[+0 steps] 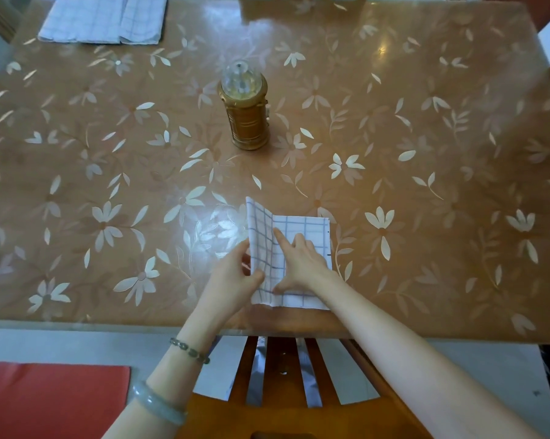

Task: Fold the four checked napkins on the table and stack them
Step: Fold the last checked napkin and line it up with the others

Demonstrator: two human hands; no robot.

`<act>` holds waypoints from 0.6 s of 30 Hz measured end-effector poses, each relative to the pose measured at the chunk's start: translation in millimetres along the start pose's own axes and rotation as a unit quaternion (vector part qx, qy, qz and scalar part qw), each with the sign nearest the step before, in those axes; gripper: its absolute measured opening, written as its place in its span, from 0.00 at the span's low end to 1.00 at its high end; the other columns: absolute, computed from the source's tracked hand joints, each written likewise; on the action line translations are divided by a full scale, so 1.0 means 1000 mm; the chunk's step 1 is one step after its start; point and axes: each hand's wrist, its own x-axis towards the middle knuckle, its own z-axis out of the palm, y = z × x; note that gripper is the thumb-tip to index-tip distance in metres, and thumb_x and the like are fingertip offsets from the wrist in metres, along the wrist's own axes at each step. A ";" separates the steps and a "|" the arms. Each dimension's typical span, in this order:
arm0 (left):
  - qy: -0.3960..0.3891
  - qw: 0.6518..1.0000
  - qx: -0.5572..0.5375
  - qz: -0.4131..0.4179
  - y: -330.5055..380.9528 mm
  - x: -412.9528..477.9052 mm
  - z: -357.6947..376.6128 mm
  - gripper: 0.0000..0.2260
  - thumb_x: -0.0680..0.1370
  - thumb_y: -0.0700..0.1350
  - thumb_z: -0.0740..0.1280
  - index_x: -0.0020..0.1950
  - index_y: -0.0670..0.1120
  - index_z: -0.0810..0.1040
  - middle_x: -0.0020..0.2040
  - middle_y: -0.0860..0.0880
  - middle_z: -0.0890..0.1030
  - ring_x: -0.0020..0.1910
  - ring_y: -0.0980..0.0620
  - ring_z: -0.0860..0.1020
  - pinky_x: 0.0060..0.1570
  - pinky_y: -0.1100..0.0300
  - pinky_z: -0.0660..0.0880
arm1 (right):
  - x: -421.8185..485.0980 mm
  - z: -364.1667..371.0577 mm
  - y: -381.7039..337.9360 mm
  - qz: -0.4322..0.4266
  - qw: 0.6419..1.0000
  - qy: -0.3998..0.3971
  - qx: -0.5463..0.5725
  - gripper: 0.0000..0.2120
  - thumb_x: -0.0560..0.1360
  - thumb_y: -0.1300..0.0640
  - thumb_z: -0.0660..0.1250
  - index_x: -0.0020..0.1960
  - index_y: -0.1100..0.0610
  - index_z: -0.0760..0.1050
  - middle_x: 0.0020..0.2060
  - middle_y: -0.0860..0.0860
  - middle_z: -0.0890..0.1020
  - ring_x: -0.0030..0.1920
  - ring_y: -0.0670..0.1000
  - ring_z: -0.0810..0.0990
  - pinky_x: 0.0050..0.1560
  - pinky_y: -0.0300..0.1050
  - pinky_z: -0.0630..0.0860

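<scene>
**Status: Napkin Part-Folded at the Near Table Edge**

1. Work item. I see one checked napkin lying on the table, close to the near edge and roughly central. Its right part lies flat. Its left flap stands up from the surface along a crease that runs away from the person.

2. Left hand. The left hand pinches the raised flap near its lower end, with the thumb on the side facing the camera and the fingers behind the cloth. It is closed on the napkin.

3. Right hand. The right hand rests on the flat part of the napkin. The index finger is straight and lies beside the crease. The thumb is spread towards the near edge of the cloth. This hand presses the napkin and grips nothing.

4. Remaining stock. The other checked napkins lie at the far left corner of the table, well apart from the work item. From this view I cannot tell how many there are.

5. Surroundings.
- A gold lantern stands upright near the middle of the table.
- A wooden chair is at the near edge, below the forearms.
- A red sheet lies at lower left.
- The left wrist carries a bead bracelet and a pale bangle.
</scene>
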 end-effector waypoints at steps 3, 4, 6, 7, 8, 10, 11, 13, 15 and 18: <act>-0.004 1.000 0.006 0.026 0.013 0.002 0.014 0.18 0.75 0.37 0.65 0.58 0.58 0.70 0.40 0.53 0.78 0.34 0.60 0.77 0.30 0.72 0.72 | 0.003 -0.005 0.003 -0.006 1.000 -0.019 0.012 0.60 0.61 0.45 0.78 0.77 0.46 0.38 0.59 0.55 0.62 0.60 0.56 0.64 0.54 0.54 0.72; -0.002 1.000 -0.001 0.025 0.015 0.004 0.019 0.18 0.74 0.37 0.65 0.58 0.57 0.72 0.40 0.52 0.78 0.33 0.60 0.77 0.30 0.71 0.72 | 0.004 -0.008 0.005 -0.011 0.999 -0.026 0.031 0.58 0.62 0.47 0.77 0.77 0.46 0.40 0.59 0.54 0.63 0.59 0.55 0.65 0.55 0.54 0.72; 0.004 1.000 -0.009 0.022 0.017 0.008 0.030 0.19 0.73 0.38 0.65 0.62 0.54 0.75 0.39 0.52 0.79 0.34 0.58 0.78 0.31 0.70 0.72 | 0.007 -0.014 0.016 -0.023 0.989 -0.039 0.140 0.48 0.64 0.52 0.75 0.76 0.46 0.51 0.57 0.53 0.69 0.57 0.53 0.71 0.55 0.53 0.74; 0.002 1.000 -0.011 0.020 0.018 0.010 0.036 0.21 0.73 0.38 0.65 0.64 0.53 0.75 0.39 0.52 0.79 0.35 0.57 0.78 0.33 0.70 0.73 | 0.007 -0.017 0.023 -0.024 0.971 -0.040 0.233 0.41 0.66 0.54 0.73 0.74 0.47 0.58 0.54 0.54 0.73 0.55 0.53 0.75 0.55 0.52 0.75; -0.001 1.000 -0.007 0.018 0.018 0.012 0.043 0.22 0.73 0.39 0.65 0.67 0.52 0.73 0.40 0.53 0.79 0.36 0.57 0.78 0.35 0.70 0.73 | 0.004 -0.020 0.030 -0.004 0.939 -0.039 0.343 0.34 0.68 0.58 0.71 0.71 0.50 0.64 0.51 0.55 0.77 0.52 0.53 0.78 0.55 0.51 0.76; -0.006 1.000 0.016 0.024 0.017 0.017 0.058 0.23 0.73 0.42 0.65 0.69 0.51 0.72 0.41 0.52 0.79 0.39 0.57 0.77 0.39 0.66 0.75 | -0.004 -0.024 0.043 0.060 0.827 0.003 0.558 0.19 0.72 0.65 0.67 0.62 0.59 0.73 0.47 0.59 0.79 0.48 0.55 0.80 0.55 0.51 0.77; -0.009 0.999 0.031 0.031 0.016 0.019 0.066 0.24 0.73 0.42 0.65 0.70 0.49 0.70 0.42 0.52 0.78 0.40 0.56 0.77 0.41 0.62 0.76 | -0.009 -0.026 0.048 0.085 0.772 0.045 0.628 0.11 0.74 0.67 0.65 0.56 0.62 0.76 0.44 0.59 0.79 0.45 0.55 0.80 0.52 0.49 0.78; -0.013 0.997 0.067 0.045 0.015 0.022 0.081 0.25 0.73 0.43 0.65 0.70 0.46 0.69 0.45 0.51 0.77 0.43 0.53 0.75 0.41 0.60 0.73 | -0.020 -0.028 0.059 0.133 0.718 0.122 0.673 0.04 0.76 0.64 0.65 0.47 0.64 0.78 0.39 0.57 0.79 0.39 0.53 0.78 0.42 0.43 0.79; -0.021 0.995 0.081 0.050 0.016 0.023 0.095 0.22 0.75 0.42 0.65 0.69 0.45 0.68 0.47 0.49 0.74 0.44 0.52 0.73 0.41 0.61 0.67 | -0.029 -0.028 0.065 0.161 0.715 0.144 0.664 0.09 0.76 0.56 0.67 0.44 0.63 0.79 0.35 0.55 0.80 0.35 0.51 0.78 0.37 0.41 0.78; -0.032 0.994 0.094 0.045 0.016 0.025 0.113 0.16 0.77 0.41 0.63 0.64 0.43 0.68 0.49 0.46 0.73 0.46 0.49 0.74 0.39 0.61 0.64 | -0.038 -0.026 0.063 0.165 0.779 0.134 0.590 0.11 0.74 0.51 0.71 0.39 0.59 0.80 0.32 0.52 0.80 0.33 0.48 0.78 0.37 0.42 0.78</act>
